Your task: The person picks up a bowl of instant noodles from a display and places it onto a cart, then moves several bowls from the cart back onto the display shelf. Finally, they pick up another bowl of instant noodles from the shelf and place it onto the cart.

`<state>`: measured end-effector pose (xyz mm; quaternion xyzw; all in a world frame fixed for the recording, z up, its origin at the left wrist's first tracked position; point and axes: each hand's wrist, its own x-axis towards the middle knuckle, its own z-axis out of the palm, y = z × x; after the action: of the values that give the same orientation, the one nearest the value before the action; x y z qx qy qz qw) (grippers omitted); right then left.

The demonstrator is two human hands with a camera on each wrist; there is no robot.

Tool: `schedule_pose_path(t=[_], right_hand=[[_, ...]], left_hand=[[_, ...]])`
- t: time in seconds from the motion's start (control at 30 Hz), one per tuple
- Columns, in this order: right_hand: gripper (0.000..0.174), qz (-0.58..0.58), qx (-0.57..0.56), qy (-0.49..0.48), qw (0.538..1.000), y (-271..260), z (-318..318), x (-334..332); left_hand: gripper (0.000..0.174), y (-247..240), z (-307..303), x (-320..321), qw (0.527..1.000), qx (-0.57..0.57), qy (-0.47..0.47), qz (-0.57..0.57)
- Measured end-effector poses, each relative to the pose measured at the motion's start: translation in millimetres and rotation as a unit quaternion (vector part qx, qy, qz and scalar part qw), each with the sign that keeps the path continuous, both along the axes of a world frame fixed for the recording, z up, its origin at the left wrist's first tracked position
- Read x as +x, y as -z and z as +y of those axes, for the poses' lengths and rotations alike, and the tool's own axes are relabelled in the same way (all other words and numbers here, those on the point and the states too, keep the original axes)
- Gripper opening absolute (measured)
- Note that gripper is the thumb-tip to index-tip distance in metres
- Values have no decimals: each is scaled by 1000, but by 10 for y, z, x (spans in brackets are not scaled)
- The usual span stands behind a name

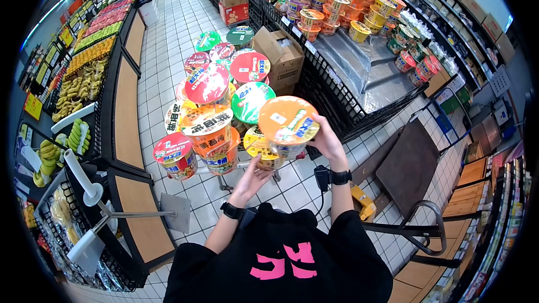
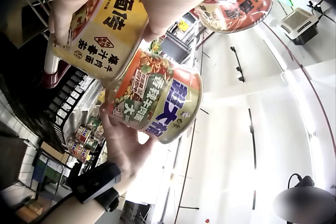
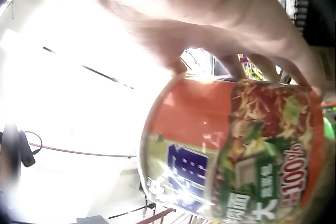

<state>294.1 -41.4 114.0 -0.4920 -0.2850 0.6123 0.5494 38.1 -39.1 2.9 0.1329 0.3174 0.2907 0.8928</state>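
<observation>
My right hand point(image 1: 328, 140) is holding the orange-lidded tub point(image 1: 288, 116) by its right side, fingers curving round the wall, so the tub is lying to the left of that palm and its lid is facing up towards me; I am judging its long axis to be running from lid to base, away from my eyes and roughly across my grip. My left hand point(image 1: 252, 182) is gripping the yellow-lidded tub point(image 1: 258, 144), thumb on one side and fingers on the other, and that tub is sitting just beside the orange one, on its left and nearer my left wrist. Neither hand is gaping or bare: each is closing round a tub. What any move of the orange tub is turning on, as I am reading it, is that the display stand point(image 1: 359, 70) is lying ahead and to my right, with my right hand being the nearer one, while the green-lidded tub point(image 1: 252, 102) and the red-lidded tub point(image 1: 206, 83) are standing off to the left, on the far side of the orange tub from my right palm
</observation>
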Motion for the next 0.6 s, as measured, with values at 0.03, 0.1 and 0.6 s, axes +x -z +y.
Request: schedule_pose_path(t=[0.03, 0.1, 0.6], right_hand=[[63, -14, -27, -19, 999, -6, 48, -28], [64, -19, -27, -46, 998, 21, 152, -39], [81, -28, 13, -95, 995, 193, 218, -109]], left_hand=[[82, 15, -3, 11, 1000, 3, 2, -7], [84, 22, -2, 29, 1000, 8, 4, -9], [44, 77, 67, -1161, 785, 406, -97, 458]])
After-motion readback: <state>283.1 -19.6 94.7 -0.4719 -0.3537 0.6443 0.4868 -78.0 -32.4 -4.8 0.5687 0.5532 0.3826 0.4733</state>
